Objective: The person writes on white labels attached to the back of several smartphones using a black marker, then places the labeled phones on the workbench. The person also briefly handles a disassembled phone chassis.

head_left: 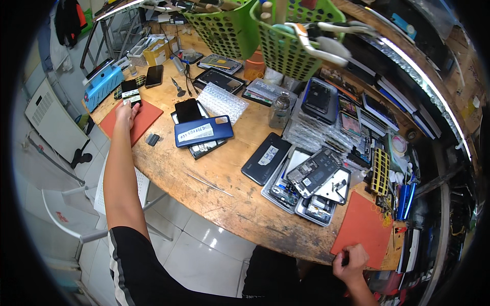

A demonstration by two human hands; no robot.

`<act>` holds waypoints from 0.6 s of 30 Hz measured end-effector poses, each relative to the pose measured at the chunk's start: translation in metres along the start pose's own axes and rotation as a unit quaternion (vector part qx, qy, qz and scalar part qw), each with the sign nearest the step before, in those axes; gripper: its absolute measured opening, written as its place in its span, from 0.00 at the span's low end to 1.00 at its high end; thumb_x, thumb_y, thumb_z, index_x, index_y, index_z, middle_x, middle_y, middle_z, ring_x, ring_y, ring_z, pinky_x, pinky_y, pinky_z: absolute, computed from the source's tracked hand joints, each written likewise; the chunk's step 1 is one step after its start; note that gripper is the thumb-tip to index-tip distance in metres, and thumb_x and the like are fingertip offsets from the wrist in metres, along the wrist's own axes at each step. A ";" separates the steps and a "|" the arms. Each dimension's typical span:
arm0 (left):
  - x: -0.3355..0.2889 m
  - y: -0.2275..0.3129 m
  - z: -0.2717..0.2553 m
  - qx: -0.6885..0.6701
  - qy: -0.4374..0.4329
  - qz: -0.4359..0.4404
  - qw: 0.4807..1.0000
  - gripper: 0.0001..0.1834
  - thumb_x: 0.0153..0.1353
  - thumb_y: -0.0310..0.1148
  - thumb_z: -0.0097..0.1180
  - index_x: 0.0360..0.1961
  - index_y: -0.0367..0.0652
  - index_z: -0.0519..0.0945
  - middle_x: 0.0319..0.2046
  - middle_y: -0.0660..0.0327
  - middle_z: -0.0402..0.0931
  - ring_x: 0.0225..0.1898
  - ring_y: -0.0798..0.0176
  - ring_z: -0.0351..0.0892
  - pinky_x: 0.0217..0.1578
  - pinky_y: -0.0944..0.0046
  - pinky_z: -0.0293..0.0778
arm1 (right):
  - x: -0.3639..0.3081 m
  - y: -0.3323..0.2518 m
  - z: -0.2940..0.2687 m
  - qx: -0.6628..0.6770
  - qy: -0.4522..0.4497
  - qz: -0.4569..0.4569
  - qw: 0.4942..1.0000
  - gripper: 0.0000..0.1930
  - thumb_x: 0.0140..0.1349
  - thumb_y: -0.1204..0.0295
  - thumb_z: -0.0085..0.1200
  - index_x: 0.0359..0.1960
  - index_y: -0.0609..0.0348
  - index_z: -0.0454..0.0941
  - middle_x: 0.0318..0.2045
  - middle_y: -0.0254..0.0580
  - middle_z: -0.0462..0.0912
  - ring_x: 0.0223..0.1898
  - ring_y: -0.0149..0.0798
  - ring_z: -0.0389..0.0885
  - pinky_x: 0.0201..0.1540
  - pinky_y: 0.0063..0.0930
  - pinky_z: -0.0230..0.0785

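Note:
My left hand (127, 113) stretches to the far left of the bench and closes on the near end of a flat black piece with a white label (131, 94), perhaps a phone battery. An orange-red mat (149, 113) lies under that hand. At the lower right, my right hand (352, 261) is curled at the front edge of a second orange-red mat (363, 219). Something dark shows between its fingers, too small to name. Between the hands lie a blue phone back cover (223, 133) on phone parts, and thin metal tweezers (210, 184).
A black phone cover (261, 158) and opened phones in trays (316, 171) crowd the middle right. Behind them stand a glass bottle (280, 111), bubble wrap (224, 102) and green baskets (293, 48) of tools. A blue box (104, 86) sits at the far left.

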State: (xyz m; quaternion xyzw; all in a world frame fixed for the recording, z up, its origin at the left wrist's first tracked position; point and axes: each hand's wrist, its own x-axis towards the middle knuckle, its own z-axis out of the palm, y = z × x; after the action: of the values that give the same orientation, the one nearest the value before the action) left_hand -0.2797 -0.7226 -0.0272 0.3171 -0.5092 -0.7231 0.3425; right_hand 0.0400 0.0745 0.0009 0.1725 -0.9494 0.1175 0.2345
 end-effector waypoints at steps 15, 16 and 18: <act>0.012 0.002 0.026 -0.055 0.037 0.185 0.981 0.46 0.82 0.33 0.40 0.81 0.64 0.19 0.75 0.37 0.57 0.58 0.34 0.83 0.55 0.45 0.87 | -0.004 0.003 0.002 -0.021 0.002 0.008 1.000 0.11 0.48 0.73 0.61 0.32 0.61 0.74 0.25 0.45 0.71 0.24 0.52 0.73 0.26 0.43 0.63; 0.009 0.002 0.028 -0.071 0.060 0.173 0.981 0.43 0.81 0.32 0.41 0.81 0.61 0.24 0.73 0.38 0.60 0.57 0.36 0.84 0.54 0.46 0.87 | -0.004 0.003 0.002 -0.008 0.001 0.013 1.000 0.11 0.48 0.72 0.61 0.33 0.61 0.74 0.25 0.45 0.71 0.24 0.52 0.73 0.26 0.43 0.63; -0.002 0.004 0.033 -0.087 0.098 0.176 0.976 0.39 0.80 0.31 0.41 0.83 0.55 0.36 0.69 0.40 0.67 0.55 0.39 0.86 0.51 0.48 0.88 | -0.002 0.004 0.001 0.025 0.002 0.026 0.999 0.12 0.48 0.72 0.61 0.33 0.60 0.74 0.25 0.46 0.71 0.24 0.51 0.73 0.26 0.43 0.63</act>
State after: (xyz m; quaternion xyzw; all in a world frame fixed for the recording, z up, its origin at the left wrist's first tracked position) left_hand -0.3044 -0.7055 -0.0138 0.2610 -0.4560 -0.6583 0.5390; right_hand 0.0403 0.0782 -0.0012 0.1535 -0.9499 0.1473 0.2291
